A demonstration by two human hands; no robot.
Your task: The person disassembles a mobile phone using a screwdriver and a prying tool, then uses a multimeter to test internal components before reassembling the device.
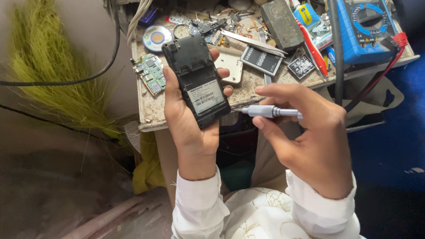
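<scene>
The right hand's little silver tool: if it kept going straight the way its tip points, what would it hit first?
Probably the black phone in the left hand; the right hand aims the silver tool leftward at its lower edge.

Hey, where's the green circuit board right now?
The green circuit board lies on the workbench's left edge, just left of the black phone held in the left hand.

Matt black plastic phone (197,82); smooth grey metal tool (270,111).

on my grimy worktop (148,116) lie a green circuit board (150,73), a blue multimeter (364,27) and a red-handled tool (313,49).
</scene>
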